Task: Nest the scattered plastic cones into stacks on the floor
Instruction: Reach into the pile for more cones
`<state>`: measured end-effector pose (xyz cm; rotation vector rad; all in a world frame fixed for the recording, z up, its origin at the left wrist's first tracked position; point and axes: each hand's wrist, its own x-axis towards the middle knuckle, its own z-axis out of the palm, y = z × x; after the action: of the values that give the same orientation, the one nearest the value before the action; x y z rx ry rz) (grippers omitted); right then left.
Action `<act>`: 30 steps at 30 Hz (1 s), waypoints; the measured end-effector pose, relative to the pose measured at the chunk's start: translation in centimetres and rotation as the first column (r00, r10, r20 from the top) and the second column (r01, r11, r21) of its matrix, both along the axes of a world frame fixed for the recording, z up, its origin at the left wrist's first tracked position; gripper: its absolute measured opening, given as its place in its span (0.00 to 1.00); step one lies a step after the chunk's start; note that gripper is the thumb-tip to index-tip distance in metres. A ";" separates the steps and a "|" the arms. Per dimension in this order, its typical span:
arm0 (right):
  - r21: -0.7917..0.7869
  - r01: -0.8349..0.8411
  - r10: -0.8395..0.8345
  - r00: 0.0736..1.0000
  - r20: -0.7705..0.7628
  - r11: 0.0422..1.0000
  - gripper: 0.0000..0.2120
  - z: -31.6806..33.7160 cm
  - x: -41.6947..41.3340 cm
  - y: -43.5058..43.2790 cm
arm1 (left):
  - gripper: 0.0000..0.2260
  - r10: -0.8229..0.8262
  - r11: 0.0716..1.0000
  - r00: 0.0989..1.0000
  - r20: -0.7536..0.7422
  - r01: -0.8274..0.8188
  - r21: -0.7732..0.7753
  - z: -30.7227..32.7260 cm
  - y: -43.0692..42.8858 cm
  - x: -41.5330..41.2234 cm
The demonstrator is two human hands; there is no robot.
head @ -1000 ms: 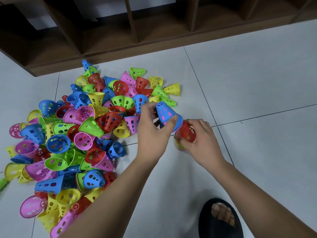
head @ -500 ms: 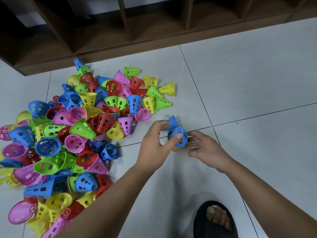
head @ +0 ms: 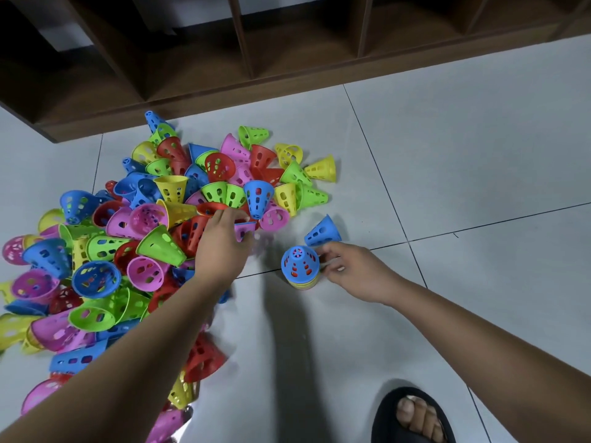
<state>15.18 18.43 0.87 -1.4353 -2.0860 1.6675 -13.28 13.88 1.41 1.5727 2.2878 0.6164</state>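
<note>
Only one camera looks at this place, and it sits on my head. It faces forward and steeply down to the tiled floor [head: 479,155]. It is near: my left hand [head: 220,247] and my right hand [head: 351,270] lie around the middle, and my arms run up from the bottom edge. The wide lens takes also the shelf unit [head: 303,68] at the top and my sandal [head: 383,422] at the bottom.

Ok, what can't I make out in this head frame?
Head view only:
- Stack: cone count; the blue top cone covers the rest.
- Left hand: grip on the purple cone, motion-blurred.
- Right hand: whether it touches the stack; blurred there.
- Pile: extent; left edge and left forearm cut it off.
</note>
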 end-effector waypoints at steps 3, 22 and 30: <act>0.287 0.016 -0.035 0.997 0.064 0.958 0.19 -0.5 -0.6 1.6 | 0.16 -0.031 0.999 0.996 -0.081 0.028 -0.047 -0.5 0.5 -0.9; 0.614 -0.595 -0.089 0.677 0.731 0.520 0.36 -3.5 -1.5 4.2 | 0.11 -0.066 0.986 0.995 0.081 0.077 -0.146 -0.9 -0.7 0.3; 0.641 -0.515 -0.179 0.683 0.708 0.570 0.21 -4.7 0.7 4.4 | 0.11 0.125 0.990 0.920 0.372 -0.142 0.020 3.1 -1.2 1.5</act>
<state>15.91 22.84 -3.86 -1.6102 -2.8417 -0.1565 -11.80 12.73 4.55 1.1998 2.1144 0.9216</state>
